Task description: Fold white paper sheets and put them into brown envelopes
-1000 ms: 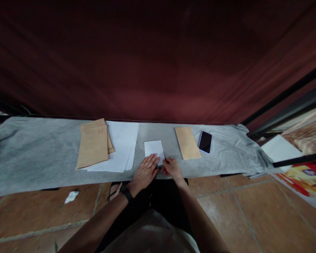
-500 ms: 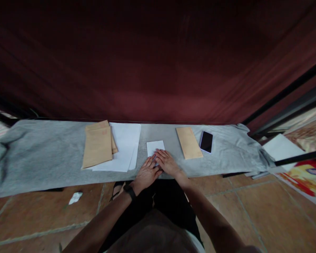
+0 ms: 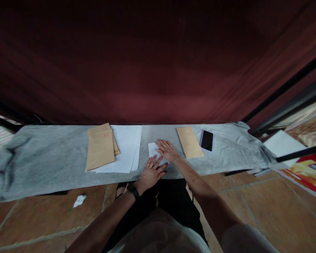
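A small folded white paper [image 3: 152,149] lies on the grey cloth in front of me, partly covered by both hands. My left hand [image 3: 150,173], with a dark band at the wrist, rests flat with fingers spread on the paper's near edge. Across the paper's right upper part lies my right hand [image 3: 167,149], its fingers stretched out and slightly apart. Neither hand is gripping anything. The part of the paper beneath the fingers is hidden.
Brown envelopes [image 3: 100,149] overlap larger white sheets [image 3: 126,149] on the left. Right of my hands lie another brown envelope [image 3: 190,142] and a phone [image 3: 206,141]. The narrow cloth-covered surface [image 3: 52,158] meets a dark red backing [image 3: 158,88].
My right hand has moved up the paper, away from my left hand. The two hands were close together, and now their fingers are apart. The view has shifted slightly.
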The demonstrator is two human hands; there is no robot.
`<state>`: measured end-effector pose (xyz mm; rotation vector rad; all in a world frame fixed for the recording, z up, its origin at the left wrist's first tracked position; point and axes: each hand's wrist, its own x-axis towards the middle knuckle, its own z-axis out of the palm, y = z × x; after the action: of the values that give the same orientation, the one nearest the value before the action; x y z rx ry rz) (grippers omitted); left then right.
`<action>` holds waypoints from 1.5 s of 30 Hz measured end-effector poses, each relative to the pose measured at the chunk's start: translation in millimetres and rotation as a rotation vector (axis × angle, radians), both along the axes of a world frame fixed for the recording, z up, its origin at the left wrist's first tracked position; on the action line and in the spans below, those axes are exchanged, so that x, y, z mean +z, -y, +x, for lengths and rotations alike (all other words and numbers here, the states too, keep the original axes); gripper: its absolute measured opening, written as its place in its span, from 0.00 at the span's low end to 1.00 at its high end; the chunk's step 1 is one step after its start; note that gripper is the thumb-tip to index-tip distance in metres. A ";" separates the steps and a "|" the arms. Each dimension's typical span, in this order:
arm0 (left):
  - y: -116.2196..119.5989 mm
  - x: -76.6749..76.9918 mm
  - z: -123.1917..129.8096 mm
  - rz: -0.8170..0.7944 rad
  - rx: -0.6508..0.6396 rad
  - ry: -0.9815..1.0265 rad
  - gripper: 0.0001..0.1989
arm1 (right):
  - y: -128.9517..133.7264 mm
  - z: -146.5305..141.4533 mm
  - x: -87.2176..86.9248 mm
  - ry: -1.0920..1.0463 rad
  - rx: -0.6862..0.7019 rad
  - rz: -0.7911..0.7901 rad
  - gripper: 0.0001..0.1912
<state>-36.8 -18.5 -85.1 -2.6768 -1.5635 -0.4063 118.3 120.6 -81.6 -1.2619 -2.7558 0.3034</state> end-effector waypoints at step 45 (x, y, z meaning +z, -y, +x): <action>-1.8 6.7 -2.6 -0.067 -0.065 -0.051 0.25 | 19.1 18.9 -0.6 -0.163 -0.113 0.066 0.27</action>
<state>-39.4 -16.7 -78.4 -2.7703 -1.5065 -0.2904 137.2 101.4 -82.2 -1.3077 -2.5267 0.2890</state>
